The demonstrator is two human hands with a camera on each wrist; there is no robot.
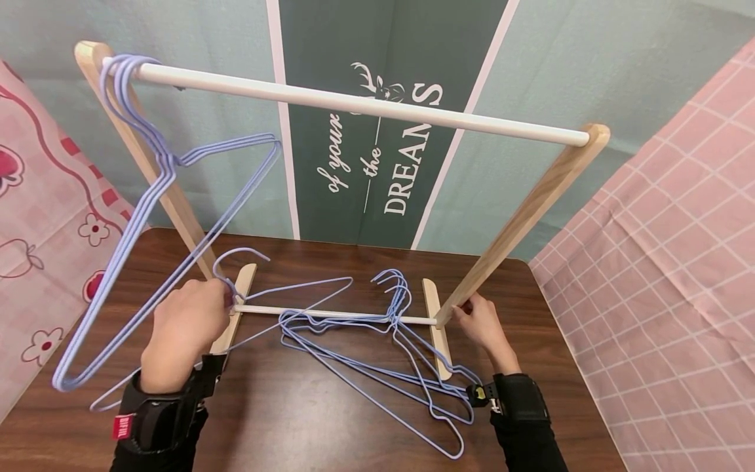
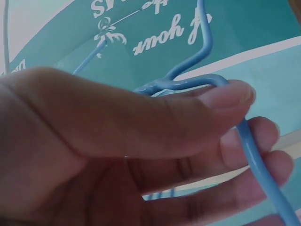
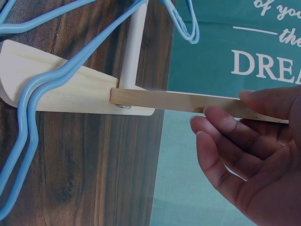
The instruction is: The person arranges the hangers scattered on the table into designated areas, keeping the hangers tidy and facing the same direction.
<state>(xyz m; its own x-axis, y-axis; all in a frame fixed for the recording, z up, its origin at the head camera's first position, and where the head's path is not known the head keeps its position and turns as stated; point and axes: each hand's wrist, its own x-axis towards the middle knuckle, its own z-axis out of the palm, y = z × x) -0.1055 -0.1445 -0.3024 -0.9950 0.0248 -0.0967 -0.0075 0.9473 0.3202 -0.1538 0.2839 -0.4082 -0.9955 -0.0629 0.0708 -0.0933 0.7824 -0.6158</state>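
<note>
Blue wire hanger (image 1: 283,295) pinched at its neck in your left hand (image 1: 183,328); at three o'clock, your right hand (image 1: 480,321) lightly grips the wooden rack's slanted leg (image 1: 519,223) on the bench (image 1: 330,406).

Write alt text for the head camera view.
A person's left hand pinches a blue wire hanger beside a small wooden rack, while the right hand steadies its right post. More hangers lie on the dark table; others hang from the white top rail.

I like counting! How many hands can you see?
2. The left hand pinches a blue hanger at the rack's left foot; the right hand holds the rack's right post.
</note>
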